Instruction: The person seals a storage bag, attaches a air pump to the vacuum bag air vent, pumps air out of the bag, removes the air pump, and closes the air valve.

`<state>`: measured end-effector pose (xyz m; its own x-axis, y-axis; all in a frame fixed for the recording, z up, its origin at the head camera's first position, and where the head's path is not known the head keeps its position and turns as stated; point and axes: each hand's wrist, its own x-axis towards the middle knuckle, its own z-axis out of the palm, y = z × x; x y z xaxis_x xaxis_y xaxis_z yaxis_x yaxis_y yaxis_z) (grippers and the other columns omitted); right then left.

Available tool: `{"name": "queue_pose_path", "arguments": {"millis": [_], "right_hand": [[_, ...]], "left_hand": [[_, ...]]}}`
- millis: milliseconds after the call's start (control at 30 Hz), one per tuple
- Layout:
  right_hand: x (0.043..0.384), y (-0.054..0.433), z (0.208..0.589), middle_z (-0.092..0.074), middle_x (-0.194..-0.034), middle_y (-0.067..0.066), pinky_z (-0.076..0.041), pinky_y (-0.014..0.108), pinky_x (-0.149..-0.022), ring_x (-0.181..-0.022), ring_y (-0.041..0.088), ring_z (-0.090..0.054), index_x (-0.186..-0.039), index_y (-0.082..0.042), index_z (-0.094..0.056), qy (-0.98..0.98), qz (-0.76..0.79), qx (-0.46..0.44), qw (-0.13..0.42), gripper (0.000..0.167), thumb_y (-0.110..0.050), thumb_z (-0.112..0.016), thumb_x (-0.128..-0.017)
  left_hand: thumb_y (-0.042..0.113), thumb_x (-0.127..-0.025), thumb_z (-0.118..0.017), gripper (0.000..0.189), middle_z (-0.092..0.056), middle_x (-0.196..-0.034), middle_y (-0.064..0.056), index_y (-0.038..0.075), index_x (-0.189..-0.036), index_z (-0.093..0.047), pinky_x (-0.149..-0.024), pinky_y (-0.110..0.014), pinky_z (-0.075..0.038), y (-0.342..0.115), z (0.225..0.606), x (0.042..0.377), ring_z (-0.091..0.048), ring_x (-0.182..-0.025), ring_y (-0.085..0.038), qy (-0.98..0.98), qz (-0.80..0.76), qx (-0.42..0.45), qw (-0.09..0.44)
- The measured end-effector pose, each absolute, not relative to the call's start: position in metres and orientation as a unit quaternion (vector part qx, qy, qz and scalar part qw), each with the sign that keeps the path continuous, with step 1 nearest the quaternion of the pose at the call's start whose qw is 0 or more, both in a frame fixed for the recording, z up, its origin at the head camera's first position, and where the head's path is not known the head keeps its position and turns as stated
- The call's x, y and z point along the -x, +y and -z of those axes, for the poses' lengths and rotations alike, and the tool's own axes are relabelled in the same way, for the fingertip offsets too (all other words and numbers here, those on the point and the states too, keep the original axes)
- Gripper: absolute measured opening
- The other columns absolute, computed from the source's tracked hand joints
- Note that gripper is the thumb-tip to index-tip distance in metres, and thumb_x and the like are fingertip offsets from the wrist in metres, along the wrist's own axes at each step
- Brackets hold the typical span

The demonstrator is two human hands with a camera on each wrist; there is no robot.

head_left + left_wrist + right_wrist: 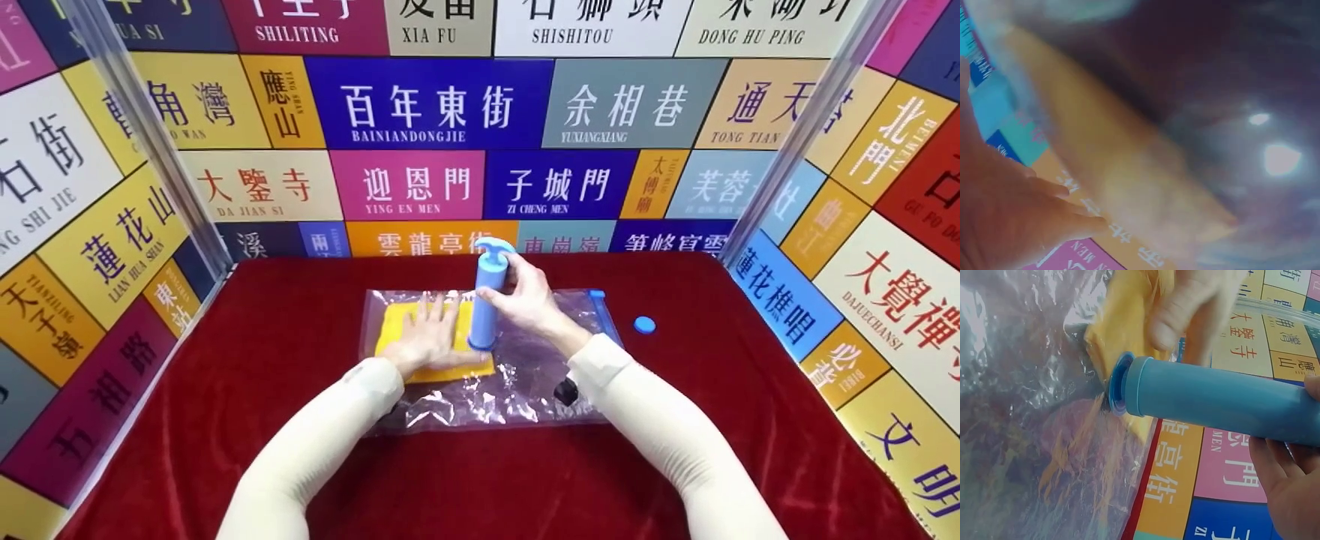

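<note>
A clear plastic vacuum storage bag [532,390] lies flat, with a folded yellow cloth [393,324] inside its left part. My left hand [429,336] rests on the bag over the cloth, fingers spread and straight. My right hand [531,294] grips the barrel of a light-blue hand pump [485,319], which stands nearly upright beside the left hand. In the right wrist view, the pump's lower end [1139,387] meets a blue round valve [1119,382] on the bag, next to the yellow cloth [1123,312]. The left wrist view is blurred.
A loose round blue cap [644,325] lies on the dark red tablecloth [675,285], right of the bag. A blue zip slider [598,294] sits at the bag's far right corner. Panels printed with place names [427,105] enclose the table at the back and sides.
</note>
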<state>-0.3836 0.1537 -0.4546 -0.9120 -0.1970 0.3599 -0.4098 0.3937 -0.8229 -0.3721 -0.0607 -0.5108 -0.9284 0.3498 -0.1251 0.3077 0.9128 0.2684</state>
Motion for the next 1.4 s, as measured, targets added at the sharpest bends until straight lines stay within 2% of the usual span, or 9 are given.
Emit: {"name": "queue_pose_path", "arguments": {"millis": [133,333,633,700,833,933,1067,1233,1400], "right_hand": [[0.382,0.151,0.456,-0.082,-0.127,0.024,-0.069,0.049,-0.102,-0.113,0.039,-0.082,-0.144,0.000,-0.066,-0.833,-0.514,-0.168,0.116,0.062,-0.017,-0.092,-0.091],[0.382,0.150,0.457,-0.086,-0.118,0.018,-0.070,0.046,-0.093,-0.102,0.033,-0.084,-0.146,-0.007,-0.068,-0.839,-0.503,-0.147,0.146,0.070,-0.025,-0.098,-0.086],[0.386,0.152,0.461,-0.086,-0.113,0.013,-0.070,0.044,-0.086,-0.095,0.029,-0.083,-0.128,-0.009,-0.070,-0.838,-0.509,-0.099,0.168,0.064,-0.033,-0.104,-0.079],[0.387,0.152,0.462,-0.086,-0.116,0.013,-0.069,0.045,-0.091,-0.099,0.030,-0.082,-0.130,-0.011,-0.070,-0.845,-0.497,-0.088,0.176,0.066,-0.036,-0.104,-0.079],[0.388,0.151,0.463,-0.081,-0.128,0.016,-0.065,0.051,-0.105,-0.116,0.036,-0.078,-0.152,-0.013,-0.063,-0.862,-0.467,-0.093,0.177,0.080,-0.041,-0.098,-0.086],[0.386,0.151,0.464,-0.076,-0.139,0.022,-0.063,0.054,-0.111,-0.125,0.041,-0.075,-0.166,-0.010,-0.049,-0.858,-0.478,-0.123,0.142,0.088,-0.034,-0.091,-0.093],[0.385,0.152,0.462,-0.071,-0.148,0.028,-0.061,0.055,-0.117,-0.133,0.043,-0.073,-0.169,-0.003,-0.042,-0.820,-0.542,-0.163,0.082,0.085,-0.013,-0.079,-0.093],[0.387,0.154,0.460,-0.070,-0.148,0.029,-0.058,0.053,-0.122,-0.133,0.043,-0.072,-0.163,0.002,-0.045,-0.776,-0.594,-0.207,0.046,0.079,0.004,-0.069,-0.088],[0.389,0.155,0.463,-0.074,-0.141,0.030,-0.063,0.049,-0.115,-0.128,0.044,-0.076,-0.151,0.007,-0.054,-0.783,-0.582,-0.213,0.054,0.062,0.004,-0.075,-0.093]], "left_hand": [[0.097,-0.088,-0.058,0.136,-0.003,-0.189,-0.025,0.015,-0.182,-0.002,-0.142,-0.074,-0.009,-0.067,0.518,0.367,-0.004,-0.177,-0.051,0.975,-0.090,-0.168,0.115],[0.098,-0.091,-0.051,0.129,-0.001,-0.189,-0.026,0.019,-0.182,-0.006,-0.142,-0.076,-0.007,-0.069,0.523,0.365,-0.001,-0.176,-0.053,0.975,-0.068,-0.172,0.126],[0.102,-0.087,-0.051,0.133,0.005,-0.190,-0.023,0.023,-0.183,-0.003,-0.142,-0.075,-0.004,-0.065,0.525,0.361,0.003,-0.177,-0.051,0.976,-0.064,-0.163,0.127],[0.102,-0.087,-0.051,0.133,0.005,-0.190,-0.023,0.023,-0.183,-0.003,-0.142,-0.075,-0.004,-0.064,0.525,0.361,0.003,-0.177,-0.051,0.976,-0.063,-0.163,0.126],[0.103,-0.086,-0.051,0.134,0.005,-0.190,-0.023,0.023,-0.183,-0.003,-0.142,-0.075,-0.005,-0.063,0.527,0.361,0.003,-0.177,-0.051,0.977,-0.058,-0.166,0.122],[0.103,-0.086,-0.050,0.134,0.005,-0.190,-0.022,0.023,-0.183,-0.004,-0.142,-0.075,-0.005,-0.063,0.528,0.361,0.003,-0.177,-0.050,0.977,-0.056,-0.166,0.121],[0.104,-0.086,-0.049,0.134,0.004,-0.190,-0.023,0.023,-0.182,-0.003,-0.142,-0.075,-0.005,-0.063,0.529,0.361,0.003,-0.177,-0.050,0.977,-0.055,-0.166,0.122],[0.105,-0.085,-0.048,0.135,0.003,-0.190,-0.023,0.023,-0.182,-0.003,-0.142,-0.075,-0.006,-0.064,0.529,0.362,0.002,-0.177,-0.051,0.977,-0.053,-0.166,0.119],[0.105,-0.085,-0.049,0.135,0.003,-0.190,-0.023,0.024,-0.183,-0.004,-0.142,-0.075,-0.007,-0.065,0.529,0.363,0.001,-0.177,-0.050,0.979,-0.054,-0.160,0.118]]}}
